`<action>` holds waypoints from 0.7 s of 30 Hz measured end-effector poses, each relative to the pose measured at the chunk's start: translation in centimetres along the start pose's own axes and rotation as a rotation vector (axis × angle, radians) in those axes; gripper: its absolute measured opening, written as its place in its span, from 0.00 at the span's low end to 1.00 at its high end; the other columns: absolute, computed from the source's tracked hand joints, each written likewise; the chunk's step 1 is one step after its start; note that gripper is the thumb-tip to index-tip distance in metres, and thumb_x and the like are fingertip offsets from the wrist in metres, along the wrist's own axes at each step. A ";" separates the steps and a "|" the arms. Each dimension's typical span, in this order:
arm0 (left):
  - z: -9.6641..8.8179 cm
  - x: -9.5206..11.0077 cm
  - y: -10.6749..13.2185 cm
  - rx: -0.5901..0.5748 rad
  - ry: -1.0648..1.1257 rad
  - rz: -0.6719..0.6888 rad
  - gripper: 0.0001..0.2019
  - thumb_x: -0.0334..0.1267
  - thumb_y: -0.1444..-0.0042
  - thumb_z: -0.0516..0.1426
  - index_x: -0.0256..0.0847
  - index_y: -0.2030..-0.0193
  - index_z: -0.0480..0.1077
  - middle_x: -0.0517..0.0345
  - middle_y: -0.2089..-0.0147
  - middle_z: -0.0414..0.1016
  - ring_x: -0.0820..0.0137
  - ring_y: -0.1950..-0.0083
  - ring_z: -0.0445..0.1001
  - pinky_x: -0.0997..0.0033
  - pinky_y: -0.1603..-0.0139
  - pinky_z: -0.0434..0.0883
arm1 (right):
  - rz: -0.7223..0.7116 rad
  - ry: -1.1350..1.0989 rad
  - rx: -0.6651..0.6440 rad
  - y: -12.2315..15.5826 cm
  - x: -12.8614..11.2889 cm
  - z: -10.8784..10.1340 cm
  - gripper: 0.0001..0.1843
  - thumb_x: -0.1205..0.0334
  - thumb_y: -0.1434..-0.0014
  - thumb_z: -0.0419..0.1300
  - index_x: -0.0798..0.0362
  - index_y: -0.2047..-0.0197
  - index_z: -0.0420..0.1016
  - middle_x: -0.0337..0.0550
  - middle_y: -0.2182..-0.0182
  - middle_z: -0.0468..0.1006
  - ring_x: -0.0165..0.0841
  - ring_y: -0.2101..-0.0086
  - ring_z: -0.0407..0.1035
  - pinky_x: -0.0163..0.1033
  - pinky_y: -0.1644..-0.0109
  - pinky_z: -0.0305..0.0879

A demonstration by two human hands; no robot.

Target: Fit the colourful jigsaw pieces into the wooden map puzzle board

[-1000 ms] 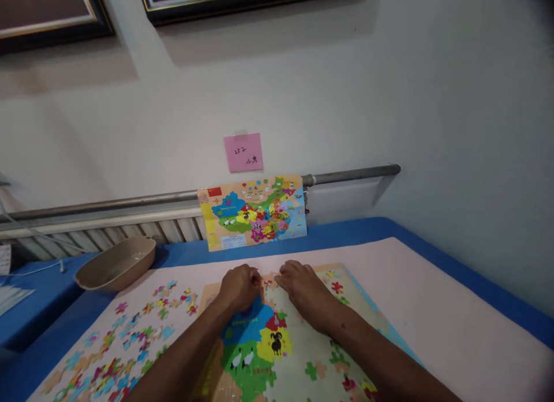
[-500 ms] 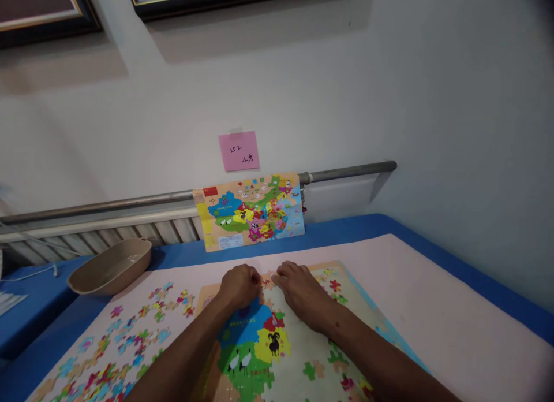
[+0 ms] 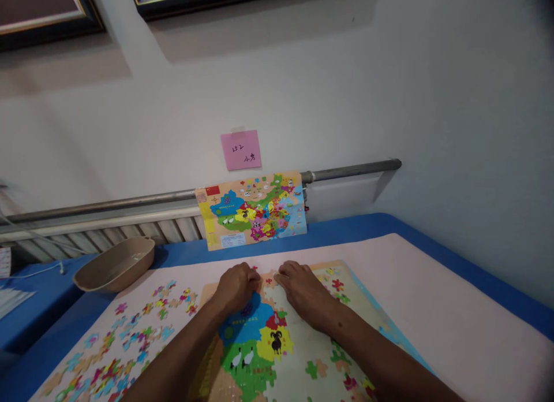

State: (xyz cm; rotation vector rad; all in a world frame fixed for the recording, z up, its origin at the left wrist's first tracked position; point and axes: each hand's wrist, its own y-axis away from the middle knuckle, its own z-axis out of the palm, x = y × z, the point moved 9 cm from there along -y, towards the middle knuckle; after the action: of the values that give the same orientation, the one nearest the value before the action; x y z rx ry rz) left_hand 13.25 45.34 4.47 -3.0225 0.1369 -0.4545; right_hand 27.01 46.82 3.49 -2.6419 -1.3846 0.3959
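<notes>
Left hand palm-down, fingers curled onto the wooden jigsaw map of China, any held piece hidden. Right hand just beside it, half-open, no piece visible. Left of the left hand, loose puzzle pieces scattered on a pale pink mat. Farther left, a beige bowl. Beyond both hands, a printed map against a metal rail, a pink note above.

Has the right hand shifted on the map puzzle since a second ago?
No, the right hand sits in about the same place relative to the black ram on the wooden map puzzle.
</notes>
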 end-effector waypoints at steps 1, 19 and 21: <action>0.2 0.2 0.1 -0.004 -0.011 0.025 0.11 0.29 0.42 0.54 0.43 0.71 0.76 0.56 0.65 0.73 0.63 0.59 0.73 0.67 0.62 0.59 | 0.000 -0.005 -0.004 0.0 0.0 0.0 0.17 0.76 0.39 0.52 0.53 0.51 0.73 0.50 0.48 0.70 0.42 0.47 0.59 0.45 0.49 0.55; 0.6 2.5 0.7 -0.011 -0.182 0.155 0.12 0.31 0.41 0.53 0.46 0.69 0.76 0.54 0.64 0.74 0.60 0.58 0.71 0.60 0.61 0.57 | -0.005 0.003 0.010 0.0 0.1 0.5 0.17 0.76 0.39 0.51 0.53 0.51 0.73 0.50 0.49 0.71 0.42 0.47 0.60 0.45 0.50 0.55; 0.6 2.7 0.7 -0.010 -0.202 0.145 0.13 0.32 0.39 0.52 0.45 0.69 0.76 0.53 0.64 0.74 0.59 0.58 0.72 0.59 0.61 0.58 | -0.004 0.003 0.019 0.0 0.2 0.5 0.17 0.77 0.39 0.51 0.52 0.52 0.73 0.49 0.50 0.72 0.42 0.48 0.61 0.45 0.50 0.55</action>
State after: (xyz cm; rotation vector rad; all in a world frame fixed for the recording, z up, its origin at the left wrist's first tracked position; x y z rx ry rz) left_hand 15.91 44.43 4.58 -3.0172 0.3423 -0.1366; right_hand 27.00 46.97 2.98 -2.6233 -1.3786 0.4029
